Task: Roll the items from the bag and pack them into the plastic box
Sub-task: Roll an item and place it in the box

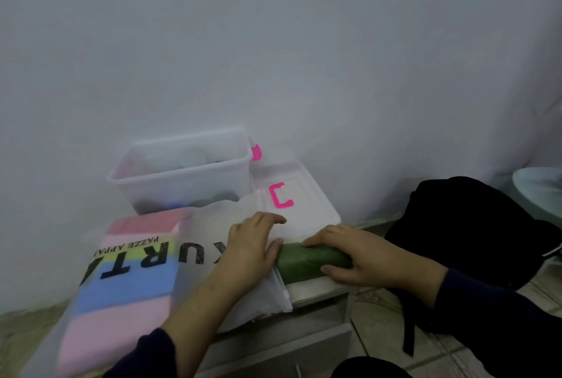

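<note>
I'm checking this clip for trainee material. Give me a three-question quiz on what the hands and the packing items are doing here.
1. True or false: the plastic box has its lid on.
2. Which hand grips the green roll? A) left hand B) right hand C) neither
3. Fill in: the lid with the pink handle lies to the ____ of the box in the picture.

Key
1. False; the box is open on top, with some items faintly visible inside.
2. B; its fingers and thumb curl round the roll, while the left hand lies flat at the roll's end on the printed plastic bag.
3. right
</note>
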